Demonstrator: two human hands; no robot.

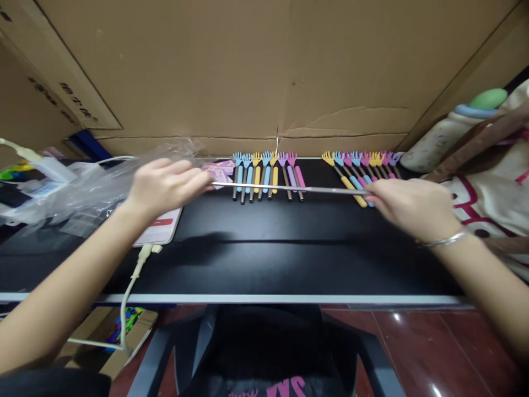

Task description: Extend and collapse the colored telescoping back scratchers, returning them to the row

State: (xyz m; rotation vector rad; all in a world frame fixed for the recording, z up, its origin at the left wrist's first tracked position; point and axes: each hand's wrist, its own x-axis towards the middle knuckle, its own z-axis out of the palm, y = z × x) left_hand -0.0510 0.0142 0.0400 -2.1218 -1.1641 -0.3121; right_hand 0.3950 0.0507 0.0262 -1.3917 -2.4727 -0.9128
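Observation:
My left hand (pixel 169 184) and my right hand (pixel 413 207) are both closed around the ends of a thin, drawn-out metal rod, held level above the black table. It looks like the telescopic shaft of a back scratcher (pixel 289 188); its claw and grip are hidden in my fists. Behind the rod lies a row of several short back scratchers (pixel 249 175) with blue, yellow, purple and pink claws and handles. Farther right, a second group of back scratchers (pixel 347 183) lies close together, near my right hand. Small purple printed cards (pixel 221 172) lie beside my left fingers.
A clear plastic bag (pixel 103 182) and a charging phone (pixel 167 229) lie on the left. At right are a bottle with a green top (pixel 438 135) and a cloth bag (pixel 491 198). Cardboard (pixel 248 71) walls the back; a black chair (pixel 264 342) stands at the front edge.

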